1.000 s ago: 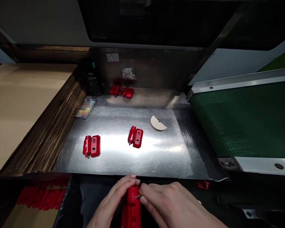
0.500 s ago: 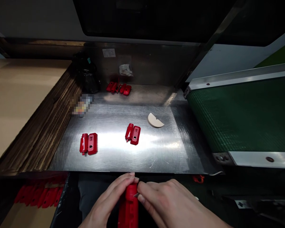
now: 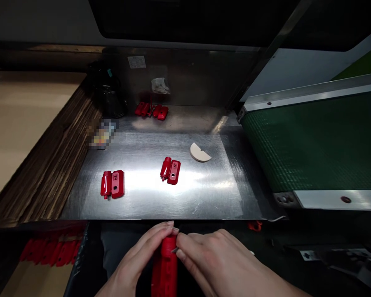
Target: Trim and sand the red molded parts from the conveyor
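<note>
White label (image 3: 136, 62) on metal panel (image 3: 198, 80), print too small to read

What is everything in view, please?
Table: one, silver, centre
Held part: one, red, bottom
Thin tool: one, grey, at held part
Part pairs: two, red, table front
Back pieces: several, red, table's back
Half-disc: one, cream, mid table
Cardboard stack: one, brown, left
Container: one, black, back left
Blurred item: one, multicoloured, beside stack
Label: one, white, back panel
Lump: one, whitish, back panel
Conveyor: one, green, right
Overhead panel: one, black, top
Lower parts: several, red, lower left
Small object: one, orange, below table
Left hand: one, bare, touching held part
Right hand: one, bare, holding thin tool
</note>
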### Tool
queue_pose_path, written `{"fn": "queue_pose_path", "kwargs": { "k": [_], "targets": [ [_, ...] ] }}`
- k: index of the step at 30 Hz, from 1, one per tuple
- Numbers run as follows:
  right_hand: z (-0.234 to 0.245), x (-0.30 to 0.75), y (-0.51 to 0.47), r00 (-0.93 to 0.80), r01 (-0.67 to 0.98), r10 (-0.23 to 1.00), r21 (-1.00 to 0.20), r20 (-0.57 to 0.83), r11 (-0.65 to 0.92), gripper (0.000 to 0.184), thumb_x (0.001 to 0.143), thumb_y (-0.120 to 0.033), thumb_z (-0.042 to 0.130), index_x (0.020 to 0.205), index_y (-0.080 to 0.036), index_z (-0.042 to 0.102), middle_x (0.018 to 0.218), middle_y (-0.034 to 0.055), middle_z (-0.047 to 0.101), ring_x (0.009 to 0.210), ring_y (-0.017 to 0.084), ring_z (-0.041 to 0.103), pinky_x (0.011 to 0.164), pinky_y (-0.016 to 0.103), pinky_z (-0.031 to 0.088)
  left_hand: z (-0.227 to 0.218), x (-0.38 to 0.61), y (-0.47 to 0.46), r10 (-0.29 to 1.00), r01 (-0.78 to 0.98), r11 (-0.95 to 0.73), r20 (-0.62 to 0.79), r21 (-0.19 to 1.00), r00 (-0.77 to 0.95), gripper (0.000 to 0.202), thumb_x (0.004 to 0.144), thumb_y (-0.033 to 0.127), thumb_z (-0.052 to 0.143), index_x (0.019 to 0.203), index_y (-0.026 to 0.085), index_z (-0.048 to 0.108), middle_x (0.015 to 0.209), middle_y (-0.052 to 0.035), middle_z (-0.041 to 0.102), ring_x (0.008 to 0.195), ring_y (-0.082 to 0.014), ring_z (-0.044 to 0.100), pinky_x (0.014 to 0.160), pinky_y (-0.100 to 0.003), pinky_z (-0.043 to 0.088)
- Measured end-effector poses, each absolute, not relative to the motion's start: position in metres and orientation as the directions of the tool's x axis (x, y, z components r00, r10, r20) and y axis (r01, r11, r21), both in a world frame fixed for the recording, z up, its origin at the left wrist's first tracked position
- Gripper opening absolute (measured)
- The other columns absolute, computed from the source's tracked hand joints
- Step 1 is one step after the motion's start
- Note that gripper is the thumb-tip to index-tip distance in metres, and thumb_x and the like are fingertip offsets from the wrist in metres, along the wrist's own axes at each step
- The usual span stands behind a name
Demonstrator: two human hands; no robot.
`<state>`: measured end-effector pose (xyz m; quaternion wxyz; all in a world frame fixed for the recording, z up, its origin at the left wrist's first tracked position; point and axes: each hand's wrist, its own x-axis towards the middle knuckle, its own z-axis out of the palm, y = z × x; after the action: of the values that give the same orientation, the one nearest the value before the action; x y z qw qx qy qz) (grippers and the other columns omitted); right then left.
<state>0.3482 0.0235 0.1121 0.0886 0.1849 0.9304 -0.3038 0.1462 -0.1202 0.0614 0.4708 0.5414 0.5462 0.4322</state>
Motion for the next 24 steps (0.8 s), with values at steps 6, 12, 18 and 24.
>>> {"fn": "queue_pose_path", "kwargs": {
  "k": [6,12,18,24],
  "targets": [
    [0.116,0.347,0.025,-0.903,0.419,0.274,-0.545,-0.330,0.726,0.016,0.113,-0.025,0.046,0.100,-0.024,0.055,0.095,-0.0024,0.077,0.071,0.020,0.076,0.056,0.033,0.035,0.062,0.146,-0.119,0.998,0.199,0.033,-0.044,0.979,0.053,0.088,0.082,0.067,0.085,0.160,0.038,0.055,0.156,-0.0060,0.066,0.150,-0.0393,0.056,0.127,-0.046,0.044],
    [0.115,0.348,0.022,-0.907,0.412,0.269,-0.545,-0.325,0.730,0.015,0.112,-0.025,0.049,0.099,-0.024,0.056,0.093,-0.0028,0.078,0.071,0.020,0.077,0.056,0.033,0.037,0.062,0.146,-0.122,0.996,0.217,0.010,-0.028,0.976,0.080,0.101,0.076,0.058,0.094,0.164,0.038,0.049,0.162,-0.0077,0.061,0.152,-0.0417,0.054,0.127,-0.046,0.045],
    [0.118,0.346,0.025,-0.891,0.434,0.250,-0.554,-0.378,0.711,0.015,0.112,-0.024,0.049,0.100,-0.023,0.057,0.094,-0.0013,0.078,0.072,0.021,0.077,0.058,0.032,0.041,0.058,0.150,-0.130,0.998,0.248,0.004,-0.018,0.969,0.057,0.094,0.086,0.040,0.090,0.167,0.037,0.043,0.168,-0.0104,0.055,0.154,-0.0398,0.051,0.128,-0.049,0.044],
    [0.120,0.348,0.024,-0.884,0.456,0.265,-0.586,-0.385,0.670,0.018,0.114,-0.025,0.047,0.098,-0.024,0.057,0.094,-0.0022,0.077,0.072,0.020,0.074,0.060,0.031,0.043,0.055,0.150,-0.132,0.998,0.301,-0.007,-0.013,0.953,0.065,0.099,0.084,0.030,0.091,0.169,0.036,0.040,0.168,-0.0122,0.053,0.154,-0.0404,0.052,0.127,-0.050,0.045]
  ]
}}
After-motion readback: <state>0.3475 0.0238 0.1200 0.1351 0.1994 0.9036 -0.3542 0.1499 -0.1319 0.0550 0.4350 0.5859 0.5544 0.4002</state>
